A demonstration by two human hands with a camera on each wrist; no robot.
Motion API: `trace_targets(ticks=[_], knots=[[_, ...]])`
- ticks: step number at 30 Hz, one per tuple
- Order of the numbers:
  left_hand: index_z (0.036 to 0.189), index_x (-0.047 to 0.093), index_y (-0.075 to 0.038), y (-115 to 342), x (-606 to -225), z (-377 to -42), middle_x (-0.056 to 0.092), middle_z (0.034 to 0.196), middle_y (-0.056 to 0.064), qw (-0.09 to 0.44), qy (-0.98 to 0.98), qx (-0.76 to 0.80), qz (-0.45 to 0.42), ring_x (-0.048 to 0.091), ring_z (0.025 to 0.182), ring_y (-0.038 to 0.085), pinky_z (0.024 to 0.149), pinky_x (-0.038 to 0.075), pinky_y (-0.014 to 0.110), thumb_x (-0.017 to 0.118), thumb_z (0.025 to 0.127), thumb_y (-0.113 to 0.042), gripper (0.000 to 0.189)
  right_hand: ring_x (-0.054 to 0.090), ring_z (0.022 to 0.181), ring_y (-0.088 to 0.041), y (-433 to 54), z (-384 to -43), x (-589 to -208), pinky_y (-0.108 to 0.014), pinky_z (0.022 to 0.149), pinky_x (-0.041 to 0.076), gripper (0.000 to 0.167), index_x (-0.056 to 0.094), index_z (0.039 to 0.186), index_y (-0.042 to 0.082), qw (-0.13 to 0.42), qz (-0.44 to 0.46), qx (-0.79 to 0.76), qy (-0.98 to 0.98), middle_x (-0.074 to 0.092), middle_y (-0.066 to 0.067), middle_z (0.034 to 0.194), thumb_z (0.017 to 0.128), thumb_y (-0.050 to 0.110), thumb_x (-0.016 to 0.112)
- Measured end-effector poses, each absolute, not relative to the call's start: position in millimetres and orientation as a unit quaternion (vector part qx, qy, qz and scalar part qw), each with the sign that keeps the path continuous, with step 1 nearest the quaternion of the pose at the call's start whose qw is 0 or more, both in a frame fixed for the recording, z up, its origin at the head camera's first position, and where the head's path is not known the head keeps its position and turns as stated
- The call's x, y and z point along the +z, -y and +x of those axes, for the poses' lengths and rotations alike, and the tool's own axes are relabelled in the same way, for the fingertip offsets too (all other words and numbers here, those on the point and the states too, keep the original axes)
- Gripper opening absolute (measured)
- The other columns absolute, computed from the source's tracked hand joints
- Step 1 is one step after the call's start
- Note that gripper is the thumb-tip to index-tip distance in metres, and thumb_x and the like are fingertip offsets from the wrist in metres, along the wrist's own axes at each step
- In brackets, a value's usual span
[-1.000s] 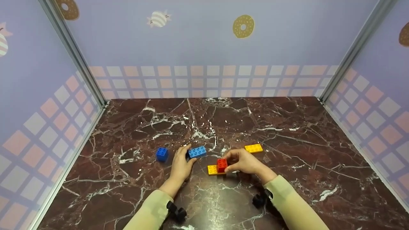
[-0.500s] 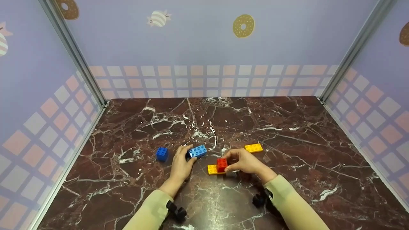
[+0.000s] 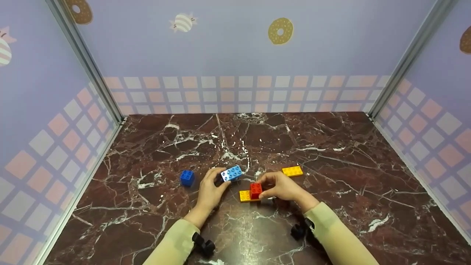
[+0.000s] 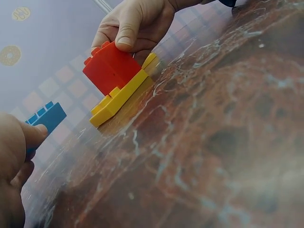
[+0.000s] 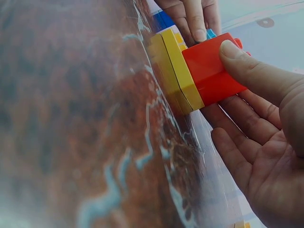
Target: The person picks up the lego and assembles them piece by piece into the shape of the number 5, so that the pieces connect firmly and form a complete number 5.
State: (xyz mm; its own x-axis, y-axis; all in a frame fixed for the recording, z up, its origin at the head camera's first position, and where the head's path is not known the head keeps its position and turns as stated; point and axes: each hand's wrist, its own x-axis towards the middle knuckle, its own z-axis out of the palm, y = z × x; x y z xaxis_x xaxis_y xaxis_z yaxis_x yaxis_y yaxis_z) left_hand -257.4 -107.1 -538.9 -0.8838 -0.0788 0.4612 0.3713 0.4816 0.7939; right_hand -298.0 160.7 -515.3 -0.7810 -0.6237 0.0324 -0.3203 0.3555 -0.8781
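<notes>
My left hand (image 3: 211,188) pinches a light blue eight-stud toy brick (image 3: 231,173) between thumb and fingers, its studded top tilted toward the head camera. In the left wrist view the light blue brick (image 4: 50,118) shows at the left, under the thumb. My right hand (image 3: 282,186) holds a red four-stud brick (image 3: 255,190) by its sides. That red brick (image 5: 213,69) sits on the right part of a flat yellow brick (image 3: 244,195), whose left studs stay uncovered. The yellow brick (image 4: 116,102) lies on the dark marbled table.
A dark blue four-stud brick (image 3: 187,178) stands left of my left hand. Beyond my right hand lies another flat yellow brick (image 3: 292,171). Patterned lilac walls (image 3: 235,55) enclose the table (image 3: 147,221) at the back and both sides.
My left hand has raised the light blue brick slightly and tilted it, shifting it a little to the right. My right hand and the red brick have stayed in place.
</notes>
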Motion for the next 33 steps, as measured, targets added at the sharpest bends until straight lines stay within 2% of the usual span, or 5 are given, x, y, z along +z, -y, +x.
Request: trace_targets(ticks=[8,14,23,28,33], knots=[[0.121,0.072,-0.002,106.3,-538.9,-256.2,0.070,0.126,0.015,0.201,0.804,-0.551,-0.096,0.066,0.122,0.034,0.109,0.052,0.049,0.083,0.083,-0.002,0.039,0.071,0.093,-0.011,-160.2,-296.5,-513.6,-0.029,0.091,0.061,0.035,0.074,0.110,0.000,0.156,-0.294,-0.493,-0.804,0.077,-0.019,0.107,0.079,0.008,0.088],[0.126,0.069,0.001,104.2,-537.0,-254.2,0.071,0.128,0.019,0.168,0.763,-0.614,-0.113,0.067,0.120,0.036,0.106,0.055,0.050,0.080,0.087,-0.002,0.041,0.071,0.094,-0.014,-160.1,-296.7,-514.0,-0.030,0.092,0.061,0.035,0.074,0.109,0.000,0.153,-0.293,-0.489,-0.807,0.077,-0.019,0.107,0.078,0.008,0.088],[0.131,0.063,0.009,98.4,-533.7,-249.2,0.066,0.132,0.029,0.128,0.724,-0.662,-0.148,0.066,0.120,0.043,0.104,0.058,0.038,0.079,0.088,-0.002,0.047,0.071,0.094,-0.013,-161.0,-296.0,-513.4,-0.025,0.091,0.059,0.035,0.075,0.109,0.001,0.150,-0.292,-0.485,-0.810,0.078,-0.016,0.107,0.078,0.009,0.089],[0.128,0.065,0.008,95.0,-530.8,-246.3,0.068,0.129,0.027,0.121,0.725,-0.661,-0.150,0.069,0.117,0.037,0.104,0.058,0.042,0.080,0.086,-0.003,0.046,0.072,0.097,-0.015,-161.1,-295.7,-512.9,-0.028,0.094,0.059,0.035,0.075,0.109,0.002,0.149,-0.294,-0.485,-0.810,0.078,-0.015,0.108,0.078,0.011,0.088],[0.126,0.066,0.008,92.4,-528.3,-243.3,0.071,0.125,0.026,0.106,0.718,-0.670,-0.158,0.071,0.111,0.027,0.097,0.060,0.028,0.081,0.086,-0.002,0.044,0.072,0.096,-0.014,-161.4,-296.3,-514.4,-0.032,0.095,0.060,0.034,0.074,0.109,0.000,0.146,-0.297,-0.484,-0.810,0.077,-0.018,0.108,0.079,0.010,0.088]])
